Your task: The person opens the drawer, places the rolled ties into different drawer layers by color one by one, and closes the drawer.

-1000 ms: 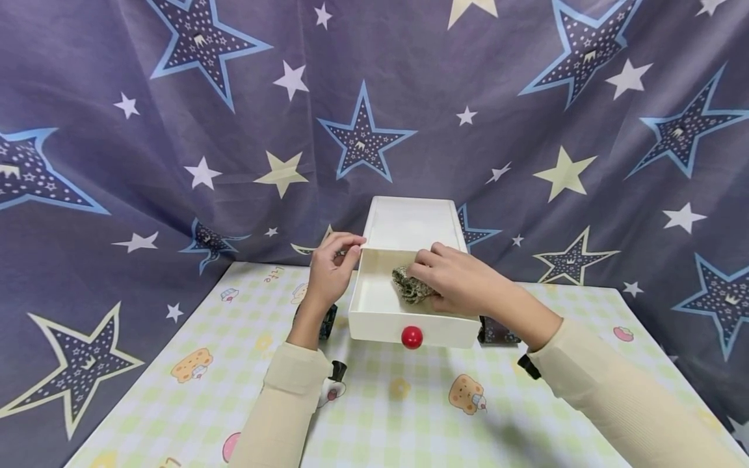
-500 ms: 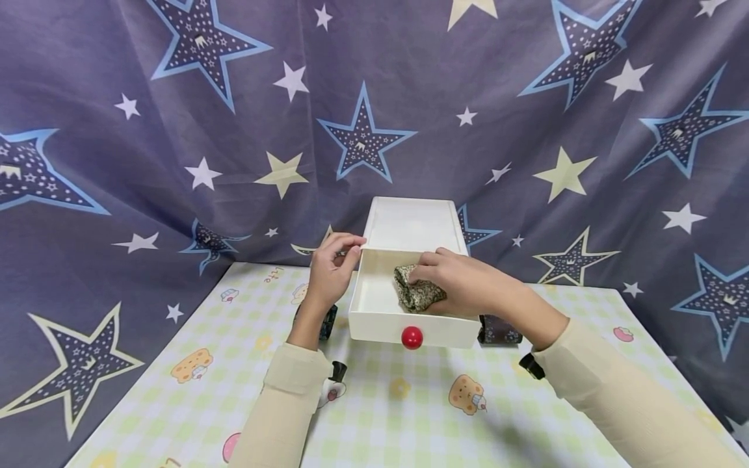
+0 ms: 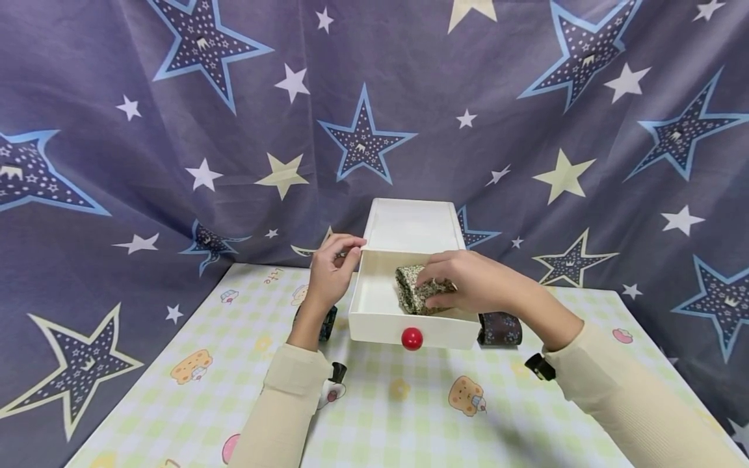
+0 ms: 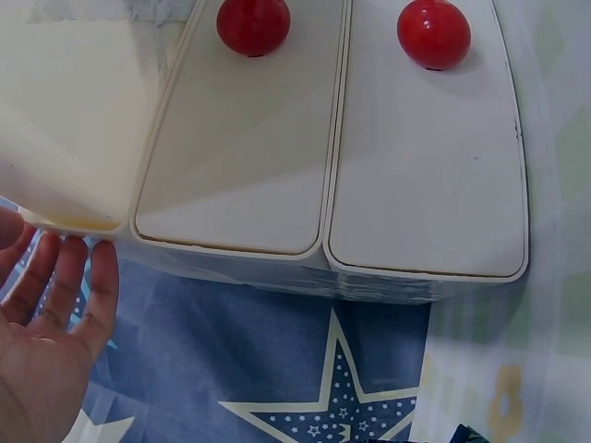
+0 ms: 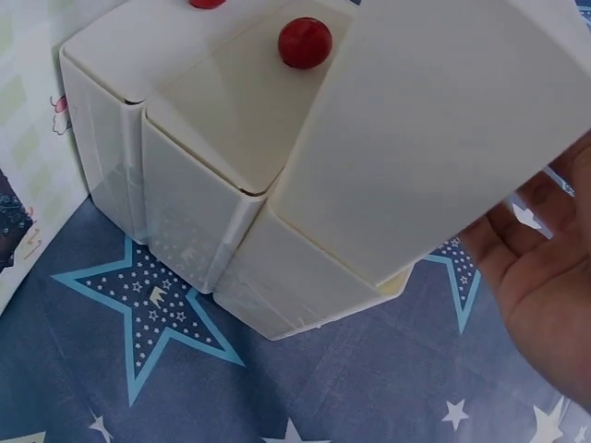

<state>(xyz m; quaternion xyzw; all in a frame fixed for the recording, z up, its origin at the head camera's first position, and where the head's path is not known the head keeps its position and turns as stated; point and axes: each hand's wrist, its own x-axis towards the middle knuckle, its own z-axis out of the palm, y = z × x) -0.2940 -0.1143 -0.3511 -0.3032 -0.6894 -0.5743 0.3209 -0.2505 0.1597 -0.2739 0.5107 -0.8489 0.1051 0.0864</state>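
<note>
Patterned cloth: under and left of my right hand, the nearer one
Long axis: partly covered
Right fingers: apart from thumb; pinching, I cannot tell
My left hand: fingers straight

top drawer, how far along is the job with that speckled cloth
Done: the top drawer is pulled out and the speckled cloth lies inside it. In hand: the right hand curls over the cloth while the left hand touches the drawer unit. Left, probably: releasing or lifting the cloth, then shutting the drawer. The dark roll lies outside.
</note>
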